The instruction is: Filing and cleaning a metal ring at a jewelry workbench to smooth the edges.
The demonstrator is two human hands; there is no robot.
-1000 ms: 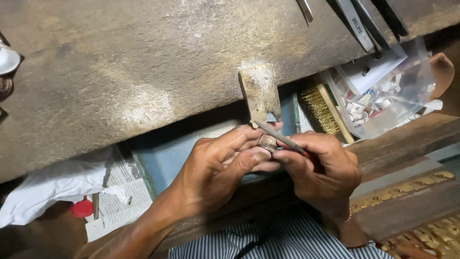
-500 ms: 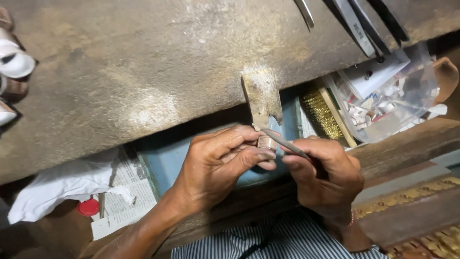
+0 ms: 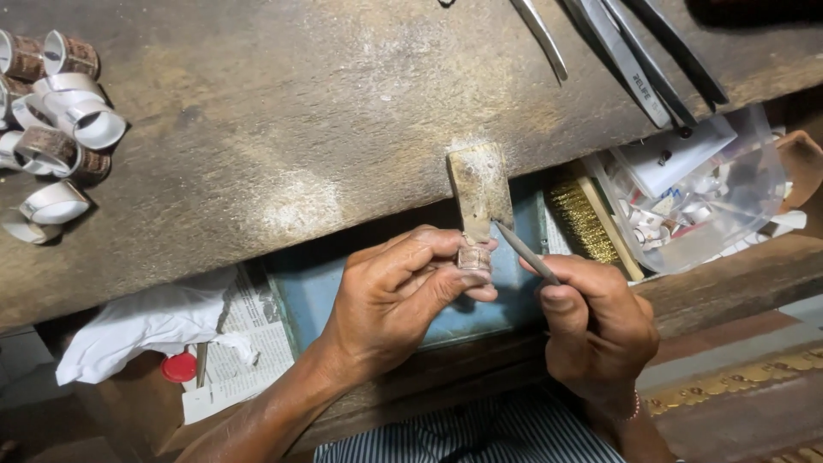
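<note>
My left hand (image 3: 396, 296) pinches a small brownish metal ring (image 3: 472, 256) and presses it against the tip of a worn wooden peg (image 3: 480, 189) that juts out from the bench edge. My right hand (image 3: 596, 321) grips a thin metal file (image 3: 525, 251), its tip just right of the ring, a small gap between them. Both hands hover over an open blue drawer (image 3: 300, 287) below the bench.
Several metal rings (image 3: 56, 137) lie at the bench's far left. Tweezers and pliers (image 3: 634, 64) rest at the top right. A brass wire brush (image 3: 587, 223) and a clear plastic box of scraps (image 3: 703, 201) sit to the right. White cloth (image 3: 141, 330), newspaper and a red cap (image 3: 178, 367) lie lower left.
The file has drawn back to the right, off the ring. The view has shifted, bringing the pile of rings at the left into sight.
</note>
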